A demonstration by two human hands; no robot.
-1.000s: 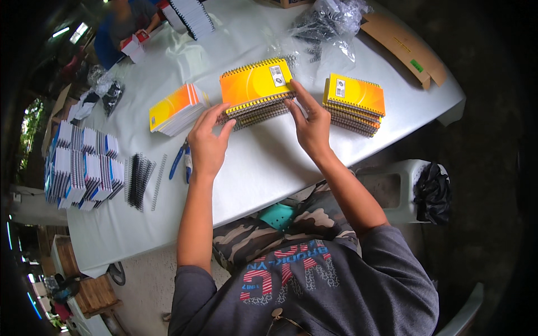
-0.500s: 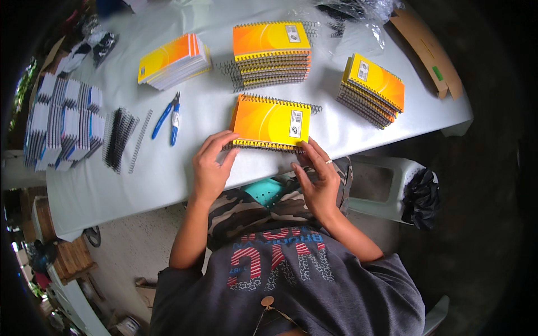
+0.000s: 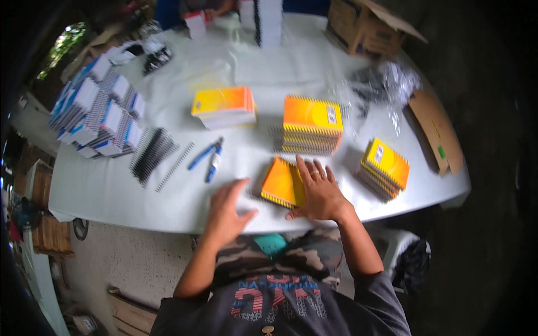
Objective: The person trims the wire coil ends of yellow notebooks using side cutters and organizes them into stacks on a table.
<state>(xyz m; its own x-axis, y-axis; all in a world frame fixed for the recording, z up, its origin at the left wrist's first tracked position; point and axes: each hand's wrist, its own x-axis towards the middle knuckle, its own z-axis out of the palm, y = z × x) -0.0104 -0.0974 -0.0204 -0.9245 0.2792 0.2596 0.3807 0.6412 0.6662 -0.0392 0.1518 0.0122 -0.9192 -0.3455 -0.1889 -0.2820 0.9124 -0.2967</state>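
Close to the table's near edge lies a small pile of orange and yellow spiral notebooks (image 3: 280,183). My right hand (image 3: 322,193) is spread over its right part and hides that side of the cover. To the left of the pile, my left hand (image 3: 227,211) is open with fingers apart, holding nothing. Behind stands a taller stack of spiral notebooks (image 3: 312,127), and a smaller stack (image 3: 385,168) is at the right. A block of unbound notebooks (image 3: 226,109) sits farther left. Blue-handled cutting pliers (image 3: 208,158) lie beside a single wire coil (image 3: 175,167) and several dark coils (image 3: 152,157).
Blue-and-white spiral notebooks (image 3: 101,112) are piled at the left. Clear plastic wrapping (image 3: 386,87) and a cardboard piece (image 3: 434,131) lie at the right. An open carton (image 3: 358,28) stands at the far side, where another person's hand (image 3: 221,8) shows.
The view has tilted up, showing more of the far table. My right hand has moved from the notebooks' near right corner onto their top. My left hand has come off their left side.
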